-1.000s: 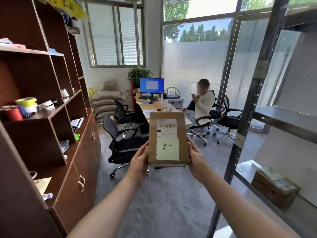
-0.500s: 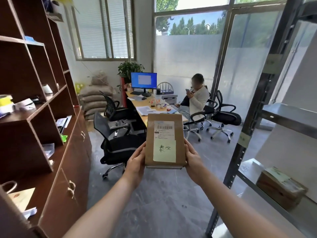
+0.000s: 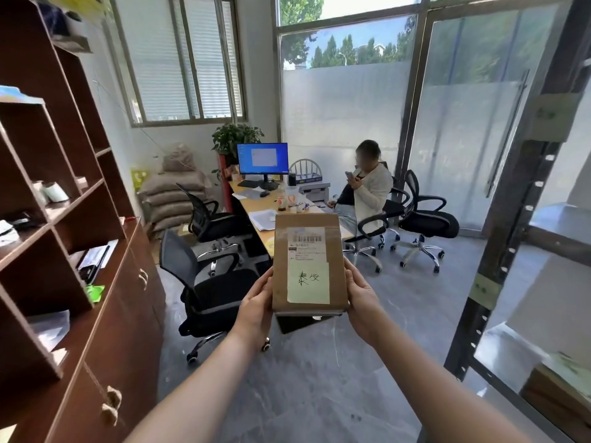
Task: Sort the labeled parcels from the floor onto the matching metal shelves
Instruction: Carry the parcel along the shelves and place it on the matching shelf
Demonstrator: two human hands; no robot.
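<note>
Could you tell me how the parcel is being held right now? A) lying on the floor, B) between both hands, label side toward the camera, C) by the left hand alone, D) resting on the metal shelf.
B: the left hand and right hand grip opposite sides of the upright parcel, whose pale handwritten note faces the camera.

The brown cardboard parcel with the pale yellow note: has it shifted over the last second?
Cannot tell. The brown cardboard parcel keeps its place between both hands while the view swings; against the grey metal shelf upright any shift looks like camera motion.
</note>
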